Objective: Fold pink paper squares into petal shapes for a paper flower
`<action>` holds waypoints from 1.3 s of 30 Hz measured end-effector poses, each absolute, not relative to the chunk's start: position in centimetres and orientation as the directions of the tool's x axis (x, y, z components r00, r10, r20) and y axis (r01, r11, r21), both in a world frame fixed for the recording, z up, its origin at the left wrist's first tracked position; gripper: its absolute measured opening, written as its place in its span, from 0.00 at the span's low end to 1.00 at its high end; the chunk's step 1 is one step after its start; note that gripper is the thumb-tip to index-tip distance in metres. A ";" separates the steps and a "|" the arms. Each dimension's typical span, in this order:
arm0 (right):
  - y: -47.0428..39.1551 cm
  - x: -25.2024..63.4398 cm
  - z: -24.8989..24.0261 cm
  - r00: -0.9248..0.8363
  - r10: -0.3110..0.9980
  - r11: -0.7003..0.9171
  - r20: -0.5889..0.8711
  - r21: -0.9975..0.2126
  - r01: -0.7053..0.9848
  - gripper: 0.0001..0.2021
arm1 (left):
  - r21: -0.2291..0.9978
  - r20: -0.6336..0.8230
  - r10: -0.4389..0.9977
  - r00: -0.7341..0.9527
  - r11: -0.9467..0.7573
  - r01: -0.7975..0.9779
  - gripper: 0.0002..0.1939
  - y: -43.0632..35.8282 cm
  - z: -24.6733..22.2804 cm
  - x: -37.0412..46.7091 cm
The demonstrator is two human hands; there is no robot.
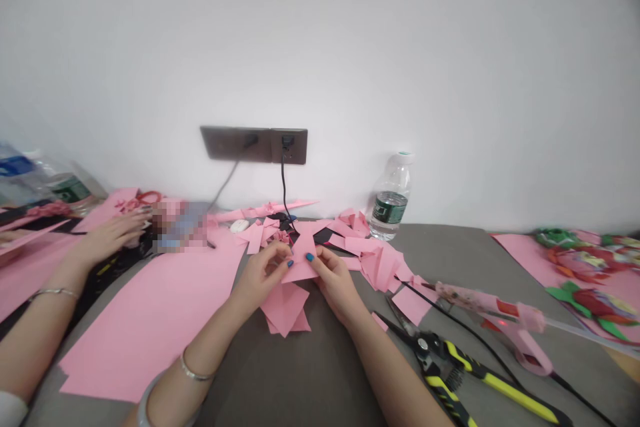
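Note:
Between my two hands is a small piece of pink paper [300, 269], pinched at its left and right edges. My left hand [264, 275] has thumb and fingers closed on the left side. On the right side, my right hand [334, 277] grips it with the thumb on top. Just below lie some folded pink paper pieces [285, 310], partly overlapping. More cut and folded pink paper [383, 263] is heaped to the right of my hands. A large pink sheet [165, 313] lies under and beside my left forearm.
Right of my arm lie yellow-and-black shears [424, 347] and a pink glue gun [500, 310] with its cord. A water bottle [390, 200] stands against the wall near a socket plate [255, 145]. Colourful paper flowers [590, 280] lie far right. Another person's hand [117, 237] is at left.

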State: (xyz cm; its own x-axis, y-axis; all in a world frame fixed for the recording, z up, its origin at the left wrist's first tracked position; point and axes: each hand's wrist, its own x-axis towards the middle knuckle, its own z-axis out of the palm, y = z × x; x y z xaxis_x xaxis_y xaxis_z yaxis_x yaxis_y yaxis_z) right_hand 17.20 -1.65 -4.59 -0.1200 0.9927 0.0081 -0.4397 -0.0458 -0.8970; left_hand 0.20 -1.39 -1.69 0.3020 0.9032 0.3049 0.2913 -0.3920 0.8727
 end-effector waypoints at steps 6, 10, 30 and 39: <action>-1.8 17.1 -4.4 -0.102 0.994 -0.018 0.028 -0.907 -0.421 0.17 | 0.855 0.315 0.901 0.299 -0.406 0.323 0.06 -1.3 -1.7 0.1; -1.9 17.1 -4.1 -0.047 0.994 0.078 0.099 -0.939 -0.335 0.14 | 0.871 0.269 0.898 0.348 -0.381 0.309 0.08 -1.5 -2.0 0.3; -2.5 17.2 -3.2 -0.097 0.989 0.087 0.108 -0.976 -0.199 0.13 | 0.994 -0.028 0.994 0.104 0.039 -0.106 0.22 -1.8 -1.6 0.9; -2.3 17.4 -3.3 -0.070 0.996 0.028 0.049 -0.962 -0.272 0.18 | 0.997 0.074 0.993 0.097 -0.071 -0.032 0.22 -1.9 -1.4 0.7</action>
